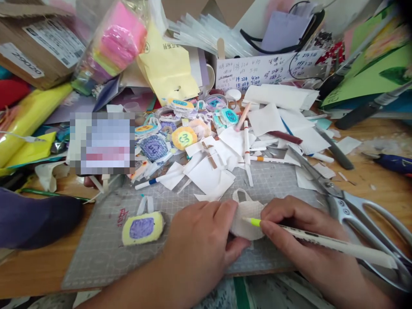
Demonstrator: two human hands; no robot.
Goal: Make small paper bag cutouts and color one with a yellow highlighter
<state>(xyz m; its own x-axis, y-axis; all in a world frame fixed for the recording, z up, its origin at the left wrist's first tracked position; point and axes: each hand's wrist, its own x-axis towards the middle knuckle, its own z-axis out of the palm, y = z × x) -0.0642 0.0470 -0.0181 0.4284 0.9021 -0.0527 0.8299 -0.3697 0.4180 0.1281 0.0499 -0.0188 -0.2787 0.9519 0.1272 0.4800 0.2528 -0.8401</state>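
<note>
In the head view, my left hand (201, 234) pinches the left edge of a rounded white tag (247, 229), keeping it on the grey cutting mat (106, 253). A white loop stands up from the tag's top. My right hand (299, 227) grips a felt-tip marker (328, 243) with a yellow-green collar, its tip at the middle of the tag. No colour shows on the tag's visible face. Left of my left hand lies a finished-looking tag (141, 228), yellow with a purple rectangle and a white loop.
Large scissors (346, 210) lie beside my right hand. Behind the hands are white paper scraps (210, 176), several coloured tags (185, 137) and a blue-banded marker (154, 180). A pixelated device (107, 143) stands at left. A cardboard box (38, 43) sits behind; a dark sleeve-like shape (38, 219) juts in from the left.
</note>
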